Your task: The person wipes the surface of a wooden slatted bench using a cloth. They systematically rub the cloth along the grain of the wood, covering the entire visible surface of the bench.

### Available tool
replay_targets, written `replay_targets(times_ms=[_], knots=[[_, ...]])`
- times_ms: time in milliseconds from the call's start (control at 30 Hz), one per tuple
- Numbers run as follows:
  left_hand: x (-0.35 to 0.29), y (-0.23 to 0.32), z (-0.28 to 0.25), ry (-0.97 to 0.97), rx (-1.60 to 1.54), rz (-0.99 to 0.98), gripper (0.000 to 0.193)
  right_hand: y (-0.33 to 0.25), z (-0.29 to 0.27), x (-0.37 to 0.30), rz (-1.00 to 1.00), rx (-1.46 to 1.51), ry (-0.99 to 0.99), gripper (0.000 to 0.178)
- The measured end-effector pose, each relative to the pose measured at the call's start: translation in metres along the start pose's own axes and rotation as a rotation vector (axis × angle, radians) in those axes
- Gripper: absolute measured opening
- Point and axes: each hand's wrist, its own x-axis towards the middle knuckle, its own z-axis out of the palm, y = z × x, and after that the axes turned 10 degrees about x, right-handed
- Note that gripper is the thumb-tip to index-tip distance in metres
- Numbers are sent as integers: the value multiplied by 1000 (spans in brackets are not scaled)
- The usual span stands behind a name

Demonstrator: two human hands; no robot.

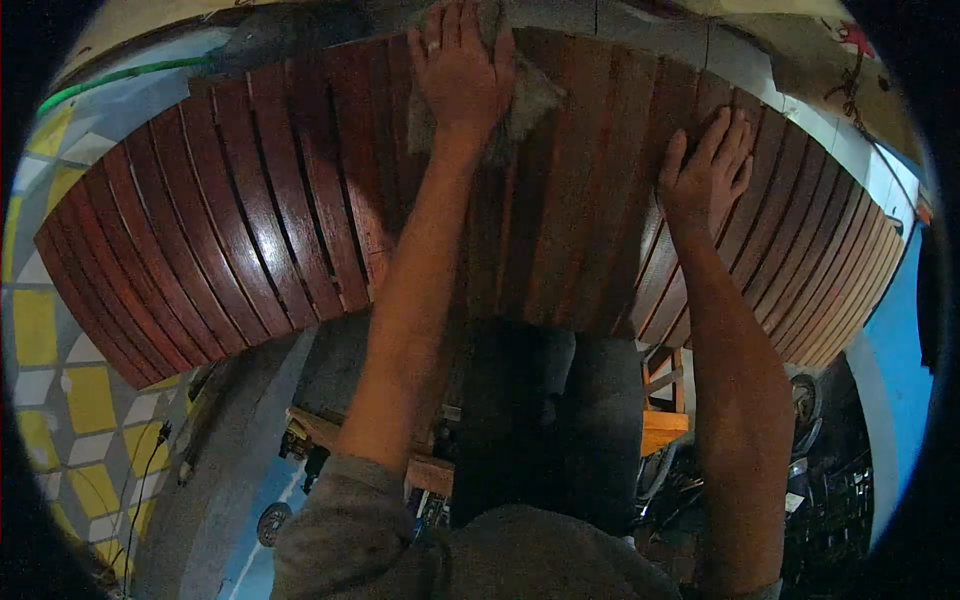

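Note:
A slatted wooden panel (250,215) spans the view in front of me, its reddish-brown slats running away from me with narrow dark gaps. My left hand (463,75) lies flat on a greyish cloth (535,105) near the far edge, palm down, fingers stretched out and pressing the cloth to the wood. The cloth spreads out on both sides of that hand. Farther right, my right hand (708,165) rests directly on the slats with its fingers extended and thumb apart; nothing shows in it. Slats at the left look redder and glossy, while those at the far right look paler.
Patterned yellow, white and grey tiles (90,400) cover the floor at left, with a thin black cable (150,465) across them. A green hose (130,80) runs by the far left corner. Below the panel are an orange wooden piece (663,432) and a small wheel (273,523).

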Motion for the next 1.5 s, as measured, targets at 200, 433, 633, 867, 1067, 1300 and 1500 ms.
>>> replay_targets(times_ms=[200, 433, 633, 867, 1067, 1300, 1500], knots=[[-92, 24, -15, -6, -56, -104, 63, 5, -6, 0, 14, -36, -10, 68], [-332, 16, -42, -202, -48, -235, 66, -4, -9, 3, 18, -32, -30, 68], [-260, 16, -36, -215, -34, -162, 63, 6, -9, 1, 9, -39, -30, 69], [-31, 14, -5, 61, -68, -94, 63, 0, -10, 2, 17, -63, -63, 69], [-34, 10, -7, 27, -83, -83, 62, 6, -3, 0, 10, -35, -15, 69], [-251, 16, -41, -214, -40, -290, 66, 1, -11, 1, 12, -56, -34, 69], [-275, 16, -39, -201, -22, -305, 66, 5, -6, 1, -5, -45, 10, 69]])
